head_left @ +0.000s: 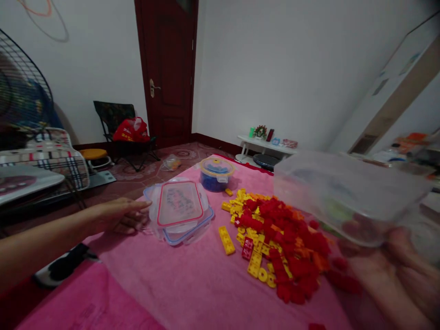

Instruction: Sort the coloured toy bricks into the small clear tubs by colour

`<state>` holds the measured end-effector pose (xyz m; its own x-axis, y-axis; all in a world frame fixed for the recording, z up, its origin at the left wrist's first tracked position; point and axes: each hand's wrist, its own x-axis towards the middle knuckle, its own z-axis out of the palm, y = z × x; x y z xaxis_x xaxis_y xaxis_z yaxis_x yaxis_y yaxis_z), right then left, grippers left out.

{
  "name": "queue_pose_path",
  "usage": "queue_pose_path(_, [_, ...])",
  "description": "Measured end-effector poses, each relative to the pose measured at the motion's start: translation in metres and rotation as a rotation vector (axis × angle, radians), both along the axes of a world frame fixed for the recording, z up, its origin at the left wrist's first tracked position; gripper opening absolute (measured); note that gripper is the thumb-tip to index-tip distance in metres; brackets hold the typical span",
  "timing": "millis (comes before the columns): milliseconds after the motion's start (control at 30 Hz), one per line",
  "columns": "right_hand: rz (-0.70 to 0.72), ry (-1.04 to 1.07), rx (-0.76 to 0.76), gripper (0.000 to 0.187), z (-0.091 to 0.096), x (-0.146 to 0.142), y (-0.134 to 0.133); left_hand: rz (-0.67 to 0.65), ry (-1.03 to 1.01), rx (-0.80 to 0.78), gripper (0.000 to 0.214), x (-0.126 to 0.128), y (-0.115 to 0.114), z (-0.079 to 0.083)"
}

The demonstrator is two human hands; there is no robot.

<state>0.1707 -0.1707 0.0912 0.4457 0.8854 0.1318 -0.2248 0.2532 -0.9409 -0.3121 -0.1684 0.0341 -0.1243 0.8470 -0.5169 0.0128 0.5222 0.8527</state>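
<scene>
My left hand (125, 215) reaches in from the left, fingers stretched out, its fingertips at the left edge of stacked clear plastic lids. The upper lid (180, 202) has a red seal; a lid with a blue seal (187, 235) lies partly under it. On the right, my right hand (400, 270) grips a clear plastic container (347, 192) from below, raised and tilted above the table and blurred. Next to it a heap of red building blocks (292, 238) and yellow building blocks (255, 263) is spread out, with some orange ones among them.
A round tub (215, 183) with a yellow-rimmed lid and blue contents stands behind the lids on the pink cloth (192, 284). Beyond are a folding chair (115, 117) with a red bag (132, 130), a low white table (263, 143), a fan (24, 78) and a door (170, 68).
</scene>
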Motion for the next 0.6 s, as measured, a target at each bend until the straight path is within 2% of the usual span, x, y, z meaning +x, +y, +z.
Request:
queue_pose_path(67, [0.047,-0.156,0.091,0.018,0.022,-0.01,0.017,-0.011,-0.007,-0.041,0.041,0.001,0.002,0.0])
queue_pose_path(167, [0.057,-0.299,0.136,0.015,0.046,-0.028,0.064,-0.01,-0.055,-0.092,0.036,0.002,0.005,0.0])
queue_pose_path(200, [0.074,-0.513,0.146,0.019,0.049,-0.033,0.085,-0.008,-0.073,-0.112,0.035,0.003,0.005,-0.001])
queue_pose_path(267, [0.127,-0.984,0.158,0.025,0.046,-0.041,0.127,-0.016,-0.1,-0.144,0.038,0.005,0.004,-0.002])
queue_pose_path(400, [0.077,-1.746,0.056,0.019,0.018,-0.051,0.195,-0.098,-0.09,-0.14,0.048,0.012,-0.001,-0.004])
queue_pose_path(500, [0.13,-2.044,-0.135,0.025,0.003,-0.063,0.211,-0.15,-0.051,-0.176,0.056,0.016,-0.006,-0.002])
queue_pose_path(600, [0.122,-2.097,-0.161,0.043,0.007,-0.091,0.192,-0.154,-0.033,-0.209,0.062,0.013,-0.009,0.001])
